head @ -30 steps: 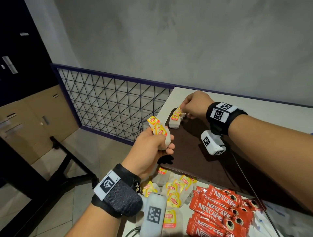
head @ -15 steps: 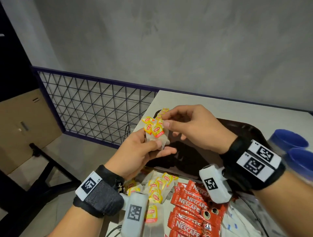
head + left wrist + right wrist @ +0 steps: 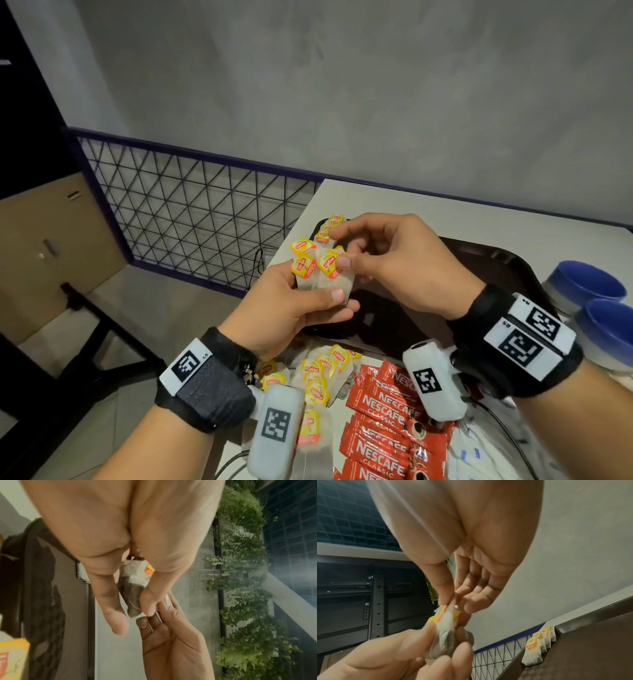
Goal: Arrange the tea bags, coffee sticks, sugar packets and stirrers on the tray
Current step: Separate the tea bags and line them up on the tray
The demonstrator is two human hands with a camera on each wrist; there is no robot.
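Tea bags lie nearest of all, a loose pile [image 3: 317,377] on the table's near left edge, with red coffee sticks [image 3: 380,431] just to their right. White packets at the near right corner are too blurred to name.

Above that pile, the left hand [image 3: 284,308] grips a small bundle of tea bags [image 3: 322,274] upright, thumb across the pouches, yellow tags fanned out on top. The right hand [image 3: 394,267] meets it from the right and pinches one bag by its tag end between thumb and forefinger, the other fingers loosely spread.

These bags look light, limp and easily crushed, and the paper could tear if tugged. My judgement is that the tag or the top seam is the place to hold, lifting straight out so neighbouring tags and strings do not drag along.

Beyond the hands sits the dark brown tray [image 3: 496,260], mostly bare, and a short row of tea bags [image 3: 330,228] leans at its far left corner. Two blue-lidded jars [image 3: 596,308] stand at the tray's right edge, close enough to catch the right wrist. A wire-mesh railing [image 3: 191,205] runs off the table's left side.
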